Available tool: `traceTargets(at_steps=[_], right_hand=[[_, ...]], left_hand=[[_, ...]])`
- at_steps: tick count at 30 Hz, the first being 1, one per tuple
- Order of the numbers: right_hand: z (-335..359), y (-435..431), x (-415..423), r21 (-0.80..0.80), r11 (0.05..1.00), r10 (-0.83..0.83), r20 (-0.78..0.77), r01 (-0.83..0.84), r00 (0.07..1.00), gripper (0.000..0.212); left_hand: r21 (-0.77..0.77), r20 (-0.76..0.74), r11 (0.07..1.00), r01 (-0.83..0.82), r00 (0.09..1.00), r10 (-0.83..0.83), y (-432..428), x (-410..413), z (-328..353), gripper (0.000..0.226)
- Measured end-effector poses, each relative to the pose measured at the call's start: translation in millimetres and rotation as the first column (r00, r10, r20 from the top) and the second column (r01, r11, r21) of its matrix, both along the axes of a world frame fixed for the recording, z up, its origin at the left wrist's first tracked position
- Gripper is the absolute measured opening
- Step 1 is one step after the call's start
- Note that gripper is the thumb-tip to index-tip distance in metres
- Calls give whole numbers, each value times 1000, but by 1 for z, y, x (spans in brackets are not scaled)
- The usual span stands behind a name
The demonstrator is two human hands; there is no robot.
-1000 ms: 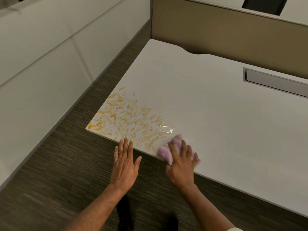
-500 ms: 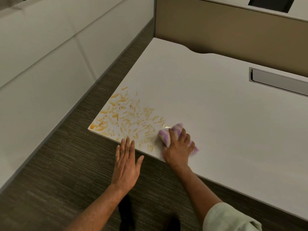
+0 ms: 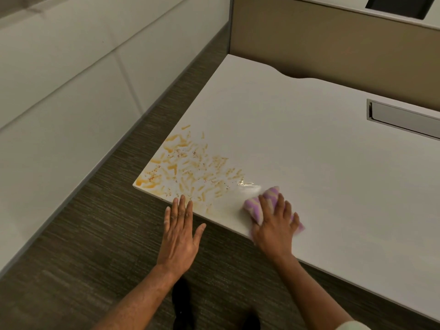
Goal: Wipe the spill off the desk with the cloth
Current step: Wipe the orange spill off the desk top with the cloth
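Observation:
An orange-brown spill (image 3: 190,167) with dark specks smears the near left corner of the white desk (image 3: 309,151). My right hand (image 3: 273,225) presses a purple-and-cream striped cloth (image 3: 259,203) flat on the desk by the front edge, just right of the spill. A wet glossy streak (image 3: 247,184) lies at the cloth's upper left. My left hand (image 3: 179,232) is spread flat with nothing in it, its fingertips on the desk's front edge below the spill.
A tan partition (image 3: 333,48) stands along the desk's back. A metal cable slot (image 3: 402,117) is set into the desk at the right. White wall panels (image 3: 71,91) run along the left, with dark carpet (image 3: 95,234) between them and the desk.
My right hand first pushed the cloth left and forward to the spill's edge, then drew it back right toward the front edge, leaving a wet streak. My left hand stayed put.

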State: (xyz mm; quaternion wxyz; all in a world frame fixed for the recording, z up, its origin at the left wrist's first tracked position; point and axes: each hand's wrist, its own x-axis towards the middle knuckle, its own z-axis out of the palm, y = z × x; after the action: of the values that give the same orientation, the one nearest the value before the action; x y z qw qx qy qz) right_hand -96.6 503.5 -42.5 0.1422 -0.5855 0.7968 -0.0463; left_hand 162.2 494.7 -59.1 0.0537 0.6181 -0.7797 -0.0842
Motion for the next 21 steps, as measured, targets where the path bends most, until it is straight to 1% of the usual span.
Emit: traceTargets(at_steps=[3, 5, 8, 12, 16, 19, 21], right_hand=[[4, -31, 5, -13, 997, -81, 10, 81, 997, 67], [5, -49, 17, -14, 996, -88, 9, 88, 996, 68], [2, -67, 43, -11, 1000, 11, -2, -11, 1000, 68], [-1, -71, 79, -27, 983, 182, 26, -181, 983, 76], [-5, -55, 89, -17, 951, 307, -14, -307, 952, 67], [-5, -32, 80, -21, 932, 361, -29, -361, 932, 69], [-7, -19, 68, -4, 944, 331, -43, -331, 943, 74]], left_hand=[[-15, 11, 1000, 2, 1000, -1, -2, 1, 0, 79], [-14, 6, 1000, 2, 1000, -2, -4, 3, 0, 79], [-14, 4, 1000, -2, 1000, 2, -6, 8, -1, 79], [-28, 2, 1000, -14, 1000, 14, -9, 14, 0, 79], [-51, -7, 999, -14, 1000, 14, -13, 23, -1, 79], [-59, -19, 998, -15, 1000, 13, -14, 28, -4, 79], [-61, -33, 998, -22, 999, 20, -16, 31, -5, 80]])
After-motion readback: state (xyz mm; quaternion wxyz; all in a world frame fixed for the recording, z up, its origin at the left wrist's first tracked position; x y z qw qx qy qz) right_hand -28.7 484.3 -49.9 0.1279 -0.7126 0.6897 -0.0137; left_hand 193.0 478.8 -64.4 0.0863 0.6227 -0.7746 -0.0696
